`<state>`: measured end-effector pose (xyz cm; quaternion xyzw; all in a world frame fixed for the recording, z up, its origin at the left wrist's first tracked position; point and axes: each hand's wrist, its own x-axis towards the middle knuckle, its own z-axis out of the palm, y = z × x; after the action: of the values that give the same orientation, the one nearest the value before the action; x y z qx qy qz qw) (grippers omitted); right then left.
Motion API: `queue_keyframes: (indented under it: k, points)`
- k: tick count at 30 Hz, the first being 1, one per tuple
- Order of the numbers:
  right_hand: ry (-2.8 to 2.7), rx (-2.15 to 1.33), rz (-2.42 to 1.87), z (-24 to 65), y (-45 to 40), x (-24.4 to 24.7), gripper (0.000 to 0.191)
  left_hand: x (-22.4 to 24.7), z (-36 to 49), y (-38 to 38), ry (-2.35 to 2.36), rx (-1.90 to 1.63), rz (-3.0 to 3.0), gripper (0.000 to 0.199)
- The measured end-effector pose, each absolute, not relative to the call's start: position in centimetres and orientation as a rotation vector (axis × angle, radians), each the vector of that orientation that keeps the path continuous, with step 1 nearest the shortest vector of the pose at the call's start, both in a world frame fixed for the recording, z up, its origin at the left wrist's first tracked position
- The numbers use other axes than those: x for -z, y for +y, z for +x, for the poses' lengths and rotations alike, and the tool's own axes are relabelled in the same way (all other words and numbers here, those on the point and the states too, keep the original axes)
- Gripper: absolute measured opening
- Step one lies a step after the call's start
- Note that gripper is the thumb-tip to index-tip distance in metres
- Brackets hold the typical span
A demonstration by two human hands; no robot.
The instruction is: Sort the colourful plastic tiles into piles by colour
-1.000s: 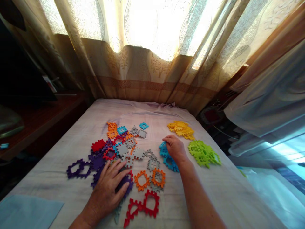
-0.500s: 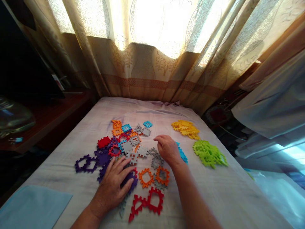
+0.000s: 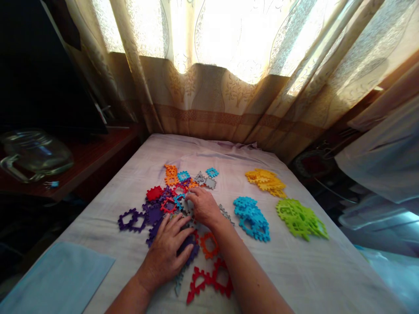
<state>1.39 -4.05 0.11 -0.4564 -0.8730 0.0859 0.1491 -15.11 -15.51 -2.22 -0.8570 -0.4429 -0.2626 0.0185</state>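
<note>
Plainly, much of the mixed pile of toothed plastic pieces (image 3: 154, 214) is hidden: the right hand (image 3: 205, 207) and its forearm cover the grey pieces in the middle, so their outlines cannot be followed. The same forearm crosses the right side of a red pair of frames (image 3: 208, 279) and overlaps the edge of an orange frame (image 3: 203, 246). The left hand (image 3: 166, 253) hides part of the dark purple pieces at the near side of the pile. Both forearms are cut off by the bottom edge, as is a pale blue sheet (image 3: 62, 274) at the lower left. A dark screen (image 3: 39, 78) shows little detail, and a glass jug (image 3: 39, 152) is partly out of view.

The left hand lies palm down, fingers spread and clasping nothing visible. The right arm reaches inward across the near pieces, wrist bent, fingers curled down over the centre of the pile beside a small light-blue piece; whether they pinch anything cannot be told.

To the right, well apart from the hands, lie a yellow heap (image 3: 266, 181) and a green heap (image 3: 294, 213), with a blue heap (image 3: 250, 213) nearer the right forearm.
</note>
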Motion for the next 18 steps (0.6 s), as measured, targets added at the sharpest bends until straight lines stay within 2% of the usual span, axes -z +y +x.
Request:
queue_keyframes:
  k: [4, 7, 12, 18]
  points:
    - [-2.552, -0.313, -1.360, 2.3, -4.0, -0.9, 0.025, 2.2, -15.1, -15.6, -1.367, 0.854, -2.644, 0.041]
    - [-2.530, -0.287, -1.393, 1.6, -3.9, -1.8, 0.028, 2.2, -15.1, -15.6, -1.368, 0.847, -2.647, 0.045]
    - [-2.584, -0.247, -1.221, -1.2, -3.4, -3.2, 0.039, 2.3, -15.2, -15.6, -1.399, 0.824, -2.653, 0.039]
    - [-2.773, -0.279, -1.255, -2.2, -3.0, -4.0, 0.026, 2.1, -15.1, -15.6, -1.407, 0.796, -2.670, 0.038]
